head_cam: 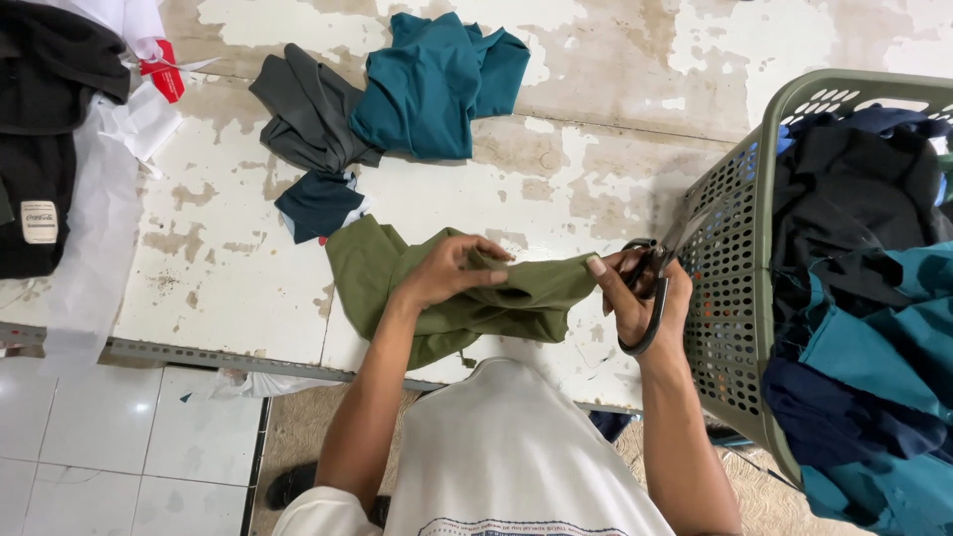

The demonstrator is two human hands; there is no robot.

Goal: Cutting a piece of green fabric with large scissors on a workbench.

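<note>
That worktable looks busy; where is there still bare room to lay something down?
Bare tabletop lies between the black clothes on the left and the olive garment, and again top right, between the teal heap and the green basket. It is crowded near the basket, where the right hand holds scissors beside the left hand.

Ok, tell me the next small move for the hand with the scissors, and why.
Probably bring the scissors in the right hand to the edge of the olive green cloth and snip. The left hand pinches the cloth up off the table, the right hand's fingers touch its end, and the blades point away from it toward the green basket.
</note>
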